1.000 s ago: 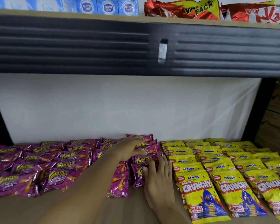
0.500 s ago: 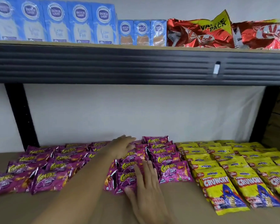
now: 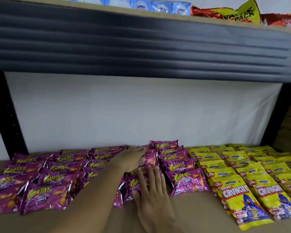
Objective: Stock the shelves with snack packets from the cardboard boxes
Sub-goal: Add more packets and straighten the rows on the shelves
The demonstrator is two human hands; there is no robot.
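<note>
Head view. Your left hand (image 3: 132,159) reaches in from the lower left and lies flat, fingers straight, on the purple foil Cornitoz snack packets (image 3: 176,163) toward the back of the brown board shelf (image 3: 196,214). Your right hand (image 3: 152,190) rests palm down, fingers spread, on the front purple packet of the same column (image 3: 134,186); it curls round nothing. The hands sit near each other, one behind the other, not touching. Purple packets cover the shelf's left and centre in overlapping rows. Just beside them on the right lie yellow Crunchy snack packets (image 3: 238,192). Blue milk cartons (image 3: 161,7) and red foil bags (image 3: 225,13) stand on the upper shelf. No cardboard box shows.

Step in hand, as it looks: squaring up a purple column. Next move likely calls for pressing the loose front packets into line, edges parallel to the neighbouring column, without sliding them over the yellow row.
</note>
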